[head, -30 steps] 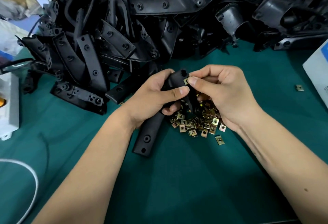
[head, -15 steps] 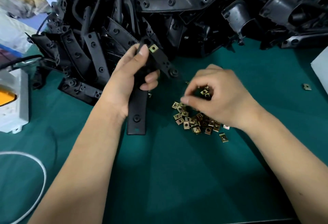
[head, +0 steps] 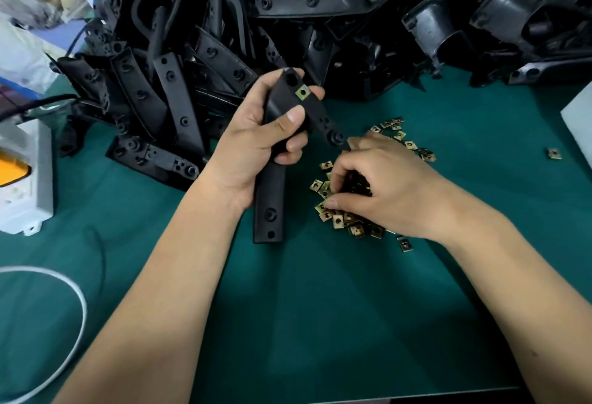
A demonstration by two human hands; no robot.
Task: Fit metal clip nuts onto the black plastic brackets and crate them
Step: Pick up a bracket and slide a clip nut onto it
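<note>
Here our left hand (head: 256, 144) grips the long black plastic bracket (head: 272, 186), one brass clip nut (head: 302, 93) seated at its far end. Right hand (head: 384, 189) curls into the nut pile (head: 339, 211) on the green desk (head: 320, 307); pinch unclear. Best lift one nut, slot leading.

A big pile of brackets (head: 224, 51) sits at 12 o'clock on the desk (head: 320, 323). The heap of clip nuts (head: 352, 227) lies in the middle. One lone nut (head: 554, 154) lies at 3 o'clock, a box (head: 25, 179) at 9 o'clock.

Matt black plastic bracket (head: 272, 179); shiny brass-toned metal clip nuts (head: 349, 221); matt green mat (head: 320, 323).
</note>
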